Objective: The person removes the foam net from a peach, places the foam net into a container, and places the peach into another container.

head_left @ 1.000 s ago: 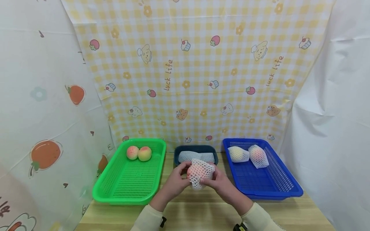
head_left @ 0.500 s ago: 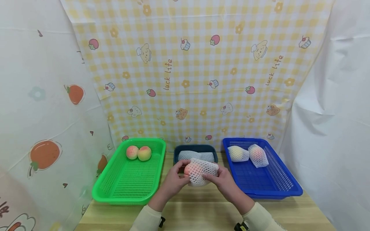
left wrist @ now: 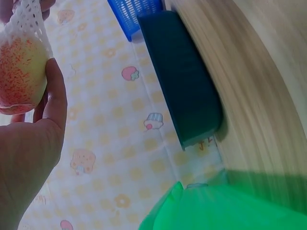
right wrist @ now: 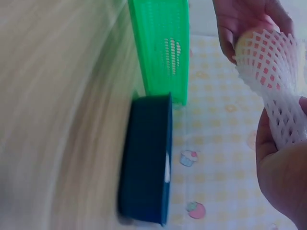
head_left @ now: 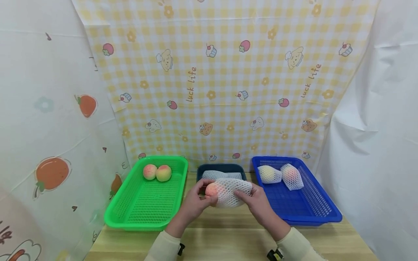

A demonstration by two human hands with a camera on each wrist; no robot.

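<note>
Rightward goes the right hand [head_left: 259,203] since the earlier frame, drawing the net sleeve [head_left: 228,197] out sideways, with one end of the peach [head_left: 211,189] bare and both held up just in front of the dark tray [head_left: 221,167]! Left hand [head_left: 195,200] now: fingers and thumb curled partway round that bare end, a proper hold on the fruit. Right hand: thumb against fingers, nearly closed, pinching the narrow tail of the mesh. Careful here, because a tug on the tail stronger than the left hand can steady could tear the netting or snap it out of the pinch, and too loose a left grip might let the round fruit pop out of its uncovered end and drop in front of the tray. Look at the line of it: long axis running crosswise, roughly along the tray's length, bare end pointing left, empty tail pointing right and a touch upward. Farther out, spare netting [head_left: 212,174] lies inside the tray; left of the tray, a green basket [head_left: 150,204] holds two bare peaches [head_left: 163,173]; right of it, a blue basket [head_left: 287,204] carries two netted fruits [head_left: 292,177]
</note>
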